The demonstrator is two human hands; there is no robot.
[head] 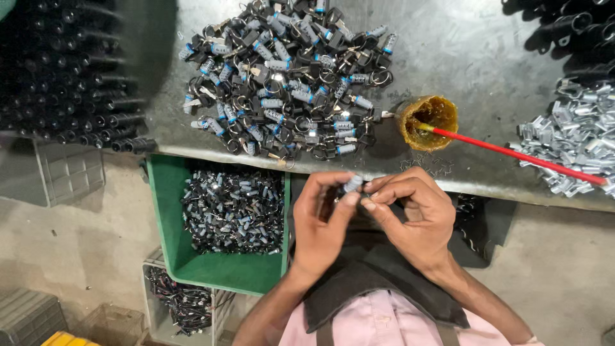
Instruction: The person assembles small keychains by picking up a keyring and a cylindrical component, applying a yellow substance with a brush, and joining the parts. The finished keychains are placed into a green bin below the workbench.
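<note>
My left hand (320, 221) and my right hand (416, 214) meet at the table's near edge, fingertips pinched together on one small silver lock cylinder (353, 184). Both hands grip it; its lower part is hidden by my fingers. Just beyond my hands a big heap of lock cylinders with black keys and rings (288, 77) lies on the grey table (461, 51). A small amber pot of grease (428, 120) stands to the right of the heap, with a red stick (512, 154) resting in it.
A green bin (168, 224) holding several lock parts sits below the table on the left. A pile of silver metal clips (576, 138) lies at the right. Rows of black cylinders (64, 77) fill the far left. A white crate (150, 307) of wiry parts sits on the floor.
</note>
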